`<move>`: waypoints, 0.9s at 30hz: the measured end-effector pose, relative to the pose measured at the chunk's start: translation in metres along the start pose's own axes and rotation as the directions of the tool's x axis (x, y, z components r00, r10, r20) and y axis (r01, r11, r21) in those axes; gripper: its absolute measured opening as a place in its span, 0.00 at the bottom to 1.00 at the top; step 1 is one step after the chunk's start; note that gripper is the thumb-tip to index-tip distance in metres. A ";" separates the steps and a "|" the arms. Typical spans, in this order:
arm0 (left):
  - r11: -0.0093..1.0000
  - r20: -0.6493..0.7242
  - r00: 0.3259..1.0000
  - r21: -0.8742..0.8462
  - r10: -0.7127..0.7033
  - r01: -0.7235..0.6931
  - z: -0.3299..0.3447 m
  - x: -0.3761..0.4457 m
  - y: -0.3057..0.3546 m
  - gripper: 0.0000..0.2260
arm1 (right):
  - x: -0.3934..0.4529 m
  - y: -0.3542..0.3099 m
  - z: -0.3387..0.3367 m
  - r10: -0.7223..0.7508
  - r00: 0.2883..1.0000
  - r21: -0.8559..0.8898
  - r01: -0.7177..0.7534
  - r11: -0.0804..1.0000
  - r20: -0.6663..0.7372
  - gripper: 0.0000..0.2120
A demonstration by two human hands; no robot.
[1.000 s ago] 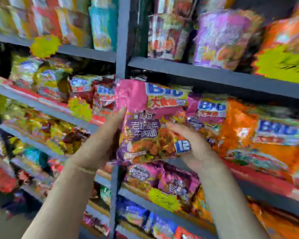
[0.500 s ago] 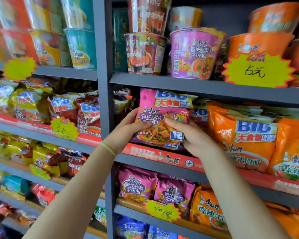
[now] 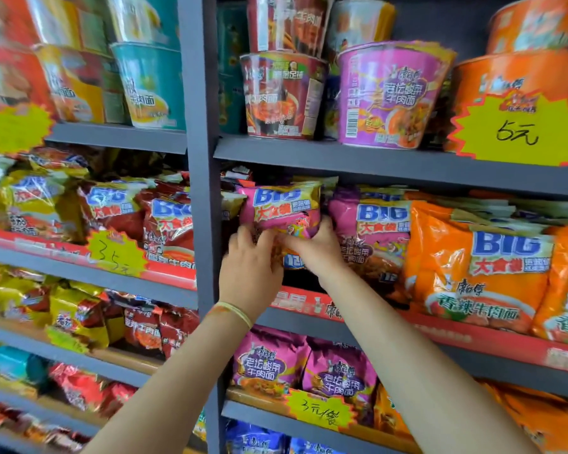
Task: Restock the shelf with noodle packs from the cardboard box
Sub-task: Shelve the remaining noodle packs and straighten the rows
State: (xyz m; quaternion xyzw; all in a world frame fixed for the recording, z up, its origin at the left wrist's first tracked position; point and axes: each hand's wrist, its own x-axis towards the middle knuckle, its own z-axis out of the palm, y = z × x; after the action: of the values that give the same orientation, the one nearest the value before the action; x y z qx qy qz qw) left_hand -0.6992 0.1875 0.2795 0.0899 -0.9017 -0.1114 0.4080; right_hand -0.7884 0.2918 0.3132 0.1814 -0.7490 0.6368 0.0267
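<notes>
A dark grey metal shelf unit [image 3: 200, 198] fills the view, its flat boards split by 1 square upright post. On the top board stand tapered paper noodle cups: a teal cup [image 3: 151, 83], a red cup [image 3: 281, 95], a purple cup [image 3: 389, 96]. A yellow starburst price tag [image 3: 518, 131] reads 5元. On the board below, glossy crinkled plastic bags stand in a row: orange BIG packs [image 3: 479, 270] at right, a pink pack [image 3: 369, 231] just beside them. A red paper strip [image 3: 312, 303] runs along that board's front edge. The pink noodle pack [image 3: 286, 209] sits upright at the left end of this row, next to the post. The left hand [image 3: 250, 263] presses its lower front with curled fingers; the right hand [image 3: 312, 247] grips its lower right corner. A thin yellow wristband [image 3: 235, 312] circles the left wrist.
</notes>
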 end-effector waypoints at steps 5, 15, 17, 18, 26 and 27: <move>0.994 0.115 0.991 -0.077 -0.070 0.079 0.015 0.007 0.002 0.22 | 0.010 0.004 -0.001 -0.028 0.999 -0.291 0.036 0.956 0.029 0.45; 0.996 0.318 0.948 -0.081 -0.003 0.030 0.026 0.034 0.009 0.39 | -0.008 -0.024 -0.039 -0.330 0.943 -0.923 0.157 0.351 0.035 0.22; 0.999 0.336 0.941 0.002 -0.034 0.035 0.029 0.043 0.009 0.45 | -0.008 -0.028 -0.049 -0.274 0.961 -0.968 0.100 0.231 0.034 0.27; 0.998 0.331 0.942 0.056 -0.053 0.037 0.030 0.046 0.010 0.47 | -0.006 -0.026 -0.054 -0.228 0.974 -0.976 0.059 0.207 0.011 0.30; 0.954 0.339 0.940 0.293 -0.035 -0.070 0.046 0.066 0.015 0.53 | 0.001 0.008 -0.066 -0.164 0.983 -0.990 -0.060 0.125 -0.080 0.54; 0.952 0.352 0.936 0.295 -0.031 -0.080 0.048 0.070 0.014 0.53 | 0.003 0.010 -0.066 -0.179 0.980 -0.991 -0.065 0.116 -0.086 0.54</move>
State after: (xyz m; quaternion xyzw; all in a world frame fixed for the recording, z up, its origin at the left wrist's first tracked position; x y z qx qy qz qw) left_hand -0.7814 0.1890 0.3026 0.1189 -0.9674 0.0196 0.2226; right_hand -0.8069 0.3557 0.3173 0.0868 -0.9685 -0.0096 0.2333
